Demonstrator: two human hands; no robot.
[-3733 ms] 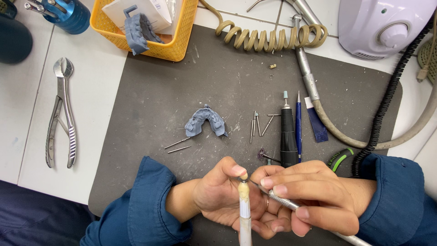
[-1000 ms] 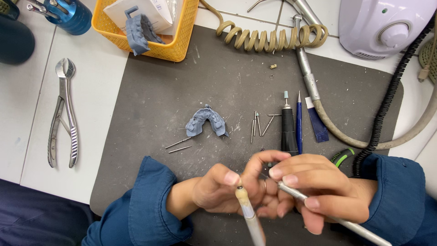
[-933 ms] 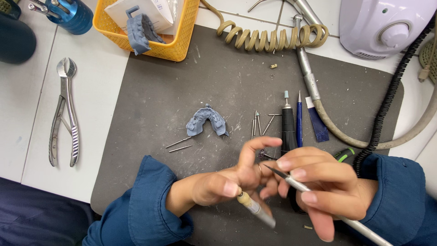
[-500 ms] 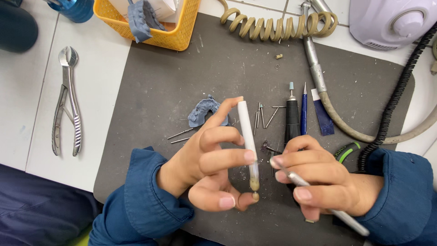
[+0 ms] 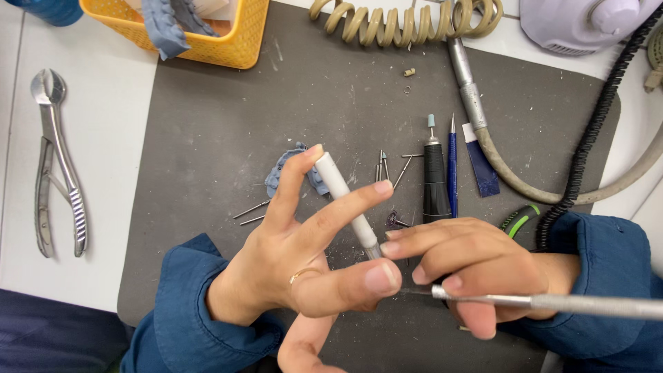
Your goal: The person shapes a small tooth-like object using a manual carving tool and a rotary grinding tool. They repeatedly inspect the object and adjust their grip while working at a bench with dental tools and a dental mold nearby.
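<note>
Head view, left hand: the left hand [image 5: 297,266] holds a white cylindrical tool [image 5: 345,202] between thumb and spread fingers, slanted with its lower end down by the thumb tip; the fingers fan out, which leaves that working end bare and easy to reach
Head view, right hand: the right hand [image 5: 469,266] is closed around a thin metal handpiece [image 5: 552,302], whose shaft runs off to the right edge; its tip points left toward the thumb and the lower end of the white tool, so the two hands meet just above the mat
Where the held things are: both sit in the hands, lifted off the table, near the bottom centre of the view
Dark mat: the grey mat [image 5: 207,138] covers the table under the hands, dusted with pale specks; it seems laid there to catch debris and small parts
Small bits: thin metal burs [image 5: 387,166] lie loose just beyond the fingers, near a black handle [image 5: 435,183], a blue pen-like tool [image 5: 452,169] and a blue strip [image 5: 481,169], all set parallel within reach
Blue cast: a blue-grey dental mould [image 5: 290,173] rests on the mat, partly hidden behind the left fingers
Further off: metal pliers [image 5: 55,166] lie on the white table at the left, a yellow basket [image 5: 235,34] at the top, a coiled beige hose [image 5: 400,24] beside it
</note>
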